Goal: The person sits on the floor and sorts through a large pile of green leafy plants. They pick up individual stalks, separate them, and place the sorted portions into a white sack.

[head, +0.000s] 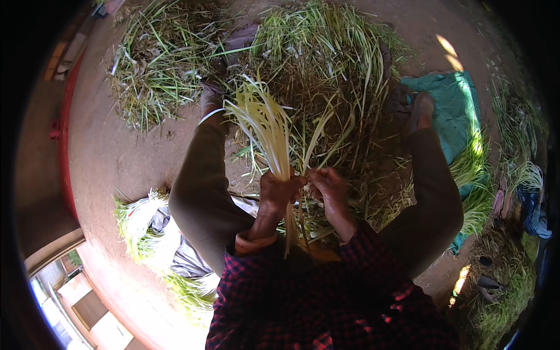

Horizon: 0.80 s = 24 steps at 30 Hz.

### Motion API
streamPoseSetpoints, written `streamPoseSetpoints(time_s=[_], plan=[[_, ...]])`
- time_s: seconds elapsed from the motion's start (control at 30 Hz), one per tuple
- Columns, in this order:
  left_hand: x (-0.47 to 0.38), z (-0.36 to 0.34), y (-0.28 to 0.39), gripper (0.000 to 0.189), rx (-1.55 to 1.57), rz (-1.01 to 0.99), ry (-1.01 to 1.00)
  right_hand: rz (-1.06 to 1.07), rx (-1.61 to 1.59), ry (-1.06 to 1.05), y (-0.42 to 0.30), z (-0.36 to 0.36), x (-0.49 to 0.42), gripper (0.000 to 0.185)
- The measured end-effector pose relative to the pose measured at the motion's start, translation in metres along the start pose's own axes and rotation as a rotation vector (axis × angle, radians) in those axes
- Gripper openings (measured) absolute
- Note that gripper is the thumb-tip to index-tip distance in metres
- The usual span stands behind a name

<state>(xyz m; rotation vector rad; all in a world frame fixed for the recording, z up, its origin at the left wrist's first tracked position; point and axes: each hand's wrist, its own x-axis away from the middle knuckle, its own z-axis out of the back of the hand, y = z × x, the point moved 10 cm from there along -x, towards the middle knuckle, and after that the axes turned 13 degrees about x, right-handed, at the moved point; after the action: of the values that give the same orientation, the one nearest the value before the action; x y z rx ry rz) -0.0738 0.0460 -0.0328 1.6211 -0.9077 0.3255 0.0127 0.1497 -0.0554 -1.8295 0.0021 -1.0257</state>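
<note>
My left hand (278, 192) is closed around a bundle of pale yellow-white leafy stalks, perhaps blanched chives (271, 135). Their leaves fan out away from me, and the lower ends hang below my fist. Close beside it, my right hand (329, 192) pinches a thin stalk with a few pale leaves (317, 133) between thumb and fingertips. The thumbs of both hands nearly meet at this stalk; whether the left one also touches it, I cannot tell. Beyond my hands, between my legs, lies a heap of green and dry brown leaves (328, 57).
A second leafy heap (162, 65) lies at the far left. Bundled pale green stalks rest by my left knee (144, 227) and on a green plastic sheet (450, 105) at right. More plant litter (503, 288) covers the dirt floor (131, 162) at lower right. A red door edge (65, 153) stands left.
</note>
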Motion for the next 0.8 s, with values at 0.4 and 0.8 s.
streamPoseSetpoints(time_s=[0.4,0.8], plan=[[-0.001,0.012,0.02,0.02,0.279,-0.068,0.031,0.578,0.424,-0.583,-0.043,-0.03,0.126,0.009],[0.0,0.001,0.023,0.016,0.369,-0.105,-0.094,-0.155,-0.01,-0.269,0.019,-0.01,0.036,0.024]])
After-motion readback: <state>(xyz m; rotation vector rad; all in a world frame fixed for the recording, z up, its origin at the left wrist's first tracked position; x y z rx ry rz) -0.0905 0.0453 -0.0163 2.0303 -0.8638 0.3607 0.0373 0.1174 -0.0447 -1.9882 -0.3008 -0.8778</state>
